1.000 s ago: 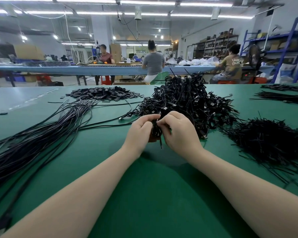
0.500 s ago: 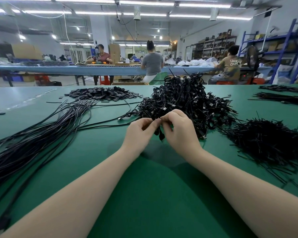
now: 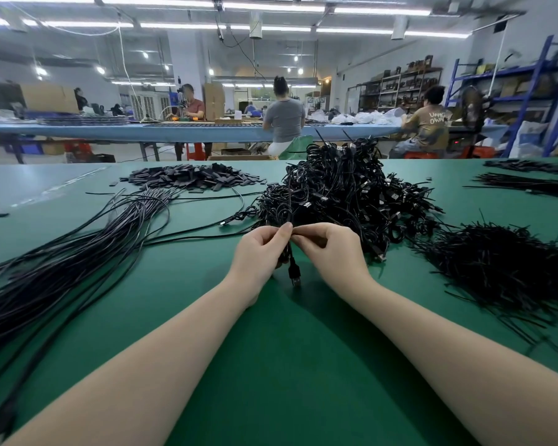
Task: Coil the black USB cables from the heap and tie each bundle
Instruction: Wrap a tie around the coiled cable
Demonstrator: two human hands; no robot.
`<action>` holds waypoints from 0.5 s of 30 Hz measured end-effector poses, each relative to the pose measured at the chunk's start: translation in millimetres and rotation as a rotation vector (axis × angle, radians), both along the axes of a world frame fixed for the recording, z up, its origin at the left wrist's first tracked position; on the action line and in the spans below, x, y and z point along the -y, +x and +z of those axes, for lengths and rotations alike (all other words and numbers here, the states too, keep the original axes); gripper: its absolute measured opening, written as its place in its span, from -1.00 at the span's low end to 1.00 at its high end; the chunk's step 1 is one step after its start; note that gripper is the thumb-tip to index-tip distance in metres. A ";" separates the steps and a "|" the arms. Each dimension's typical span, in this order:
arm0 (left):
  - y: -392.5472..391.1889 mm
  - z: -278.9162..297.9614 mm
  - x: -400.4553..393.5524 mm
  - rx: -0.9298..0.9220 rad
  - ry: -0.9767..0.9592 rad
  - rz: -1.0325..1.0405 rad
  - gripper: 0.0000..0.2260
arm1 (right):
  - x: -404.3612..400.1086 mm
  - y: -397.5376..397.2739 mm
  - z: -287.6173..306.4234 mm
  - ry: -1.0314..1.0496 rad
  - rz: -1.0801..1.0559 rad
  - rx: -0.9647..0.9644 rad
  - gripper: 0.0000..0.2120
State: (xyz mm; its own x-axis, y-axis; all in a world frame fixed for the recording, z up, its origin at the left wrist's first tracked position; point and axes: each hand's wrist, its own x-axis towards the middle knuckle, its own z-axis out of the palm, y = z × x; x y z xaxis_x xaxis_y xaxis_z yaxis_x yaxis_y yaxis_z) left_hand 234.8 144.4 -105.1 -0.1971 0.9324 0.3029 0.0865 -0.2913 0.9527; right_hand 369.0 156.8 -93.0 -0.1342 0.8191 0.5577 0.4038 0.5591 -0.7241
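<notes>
We're holding a small coiled cable bundle [image 3: 285, 252] just above the bench [image 3: 271, 365], right between the two hands. Left hand [image 3: 258, 252] is gripping the coil, fingers [image 3: 279, 236] curled round it; right hand [image 3: 332, 252] is pinching something thin at the top of the coil, probably the tie, too small to confirm. One USB plug [image 3: 294, 272] is dangling below the fingers, pointing down at the bench. Tied heap [image 3: 345, 194] is sitting just beyond the fingertips, loose straight cables [image 3: 62, 268] well off to the left of them, pile of ties [image 3: 503, 272] off to the right. Handling, as we're judging it: light, limp, springy cable, so the coil will be wanting to unwind if let go; best hold is across the waist of the loops, not the plug end. Versus a second ago: both hands are sitting higher and further toward the heap, the fingertips are now meeting on top of the coil instead of wrapping around it, and the plug is now hanging free below.
</notes>
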 end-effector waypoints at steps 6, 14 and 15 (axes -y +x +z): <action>-0.2 -0.5 0.0 -0.052 0.005 0.015 -0.75 | -1.5 1.1 1.7 -0.114 0.017 -0.077 -0.92; -3.4 -1.6 -3.1 0.025 -0.055 0.031 -0.77 | 0.8 2.7 2.1 0.012 -0.005 0.083 -0.89; -3.5 -1.3 -2.9 0.063 -0.061 0.046 -0.74 | 2.1 2.3 2.0 0.053 -0.020 0.123 -0.88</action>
State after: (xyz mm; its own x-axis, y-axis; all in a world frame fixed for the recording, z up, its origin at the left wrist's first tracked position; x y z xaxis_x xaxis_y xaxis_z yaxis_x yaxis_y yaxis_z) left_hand 231.3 147.3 -106.4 -0.2567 0.9383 0.2319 0.0382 -0.2299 0.9725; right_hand 371.3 154.7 -91.0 -0.1879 0.7922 0.5806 0.4992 0.5861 -0.6381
